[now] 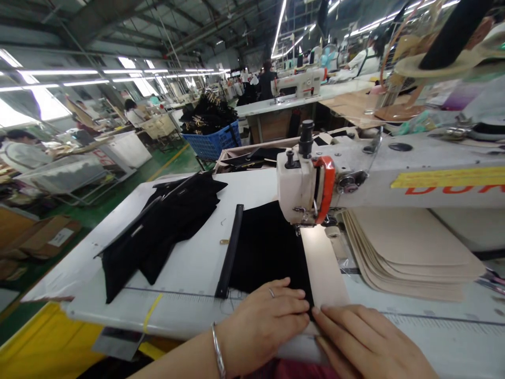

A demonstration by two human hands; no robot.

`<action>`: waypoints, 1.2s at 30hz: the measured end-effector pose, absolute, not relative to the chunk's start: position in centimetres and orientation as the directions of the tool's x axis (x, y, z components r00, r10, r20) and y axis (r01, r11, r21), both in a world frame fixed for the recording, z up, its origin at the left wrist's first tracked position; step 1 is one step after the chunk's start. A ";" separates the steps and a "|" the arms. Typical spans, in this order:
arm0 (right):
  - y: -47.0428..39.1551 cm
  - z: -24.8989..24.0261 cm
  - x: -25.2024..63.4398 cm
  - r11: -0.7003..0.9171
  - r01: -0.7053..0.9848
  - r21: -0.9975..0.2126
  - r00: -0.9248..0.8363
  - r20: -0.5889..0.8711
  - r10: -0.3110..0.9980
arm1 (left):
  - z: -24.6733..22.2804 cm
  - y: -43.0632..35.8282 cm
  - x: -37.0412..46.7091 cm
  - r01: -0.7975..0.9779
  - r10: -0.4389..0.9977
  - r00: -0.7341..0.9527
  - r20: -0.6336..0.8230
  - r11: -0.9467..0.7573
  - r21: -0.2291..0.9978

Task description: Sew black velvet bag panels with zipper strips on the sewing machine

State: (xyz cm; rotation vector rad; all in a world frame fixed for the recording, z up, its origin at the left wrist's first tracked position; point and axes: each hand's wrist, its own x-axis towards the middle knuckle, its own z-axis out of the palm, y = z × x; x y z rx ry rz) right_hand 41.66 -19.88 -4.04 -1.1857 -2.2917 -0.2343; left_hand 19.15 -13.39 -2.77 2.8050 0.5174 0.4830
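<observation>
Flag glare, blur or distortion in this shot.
All in head view: windows at left blown out; bright patch on the beige strip; black cloth too dark for much detail; background soft; cone at upper right leans, probably wide-angle distortion; left hand and right hand legible.

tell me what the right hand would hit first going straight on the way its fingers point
Probably the left hand, resting on the black fabric just ahead of the right hand, though the gap is hard to judge.
</observation>
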 end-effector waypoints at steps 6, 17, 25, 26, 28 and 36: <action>-18.8 -4.4 41.4 0.542 0.825 -0.160 -0.384 0.545 0.745 | -2.9 -11.5 19.5 0.312 0.378 0.892 0.248 -0.912 0.267; -15.9 -4.6 41.6 0.456 0.871 -0.182 -0.357 0.402 0.843 | -3.1 -7.2 20.4 0.336 0.378 0.898 0.224 -0.920 0.203; -12.8 -3.8 41.9 0.421 0.891 -0.170 -0.359 0.303 0.883 | -3.3 -4.3 21.2 0.358 0.403 0.878 0.259 -0.911 0.205; -12.4 -3.7 42.0 0.427 0.888 -0.172 -0.365 0.302 0.881 | -3.3 -4.0 21.4 0.363 0.408 0.876 0.257 -0.908 0.209; -11.7 -3.6 42.1 0.440 0.882 -0.169 -0.376 0.311 0.873 | -3.3 -3.3 21.6 0.388 0.434 0.865 0.252 -0.896 0.215; -10.1 -4.2 41.9 0.397 0.915 -0.069 -0.351 0.346 0.870 | -4.2 -1.0 22.2 0.496 0.557 0.783 0.276 -0.828 0.262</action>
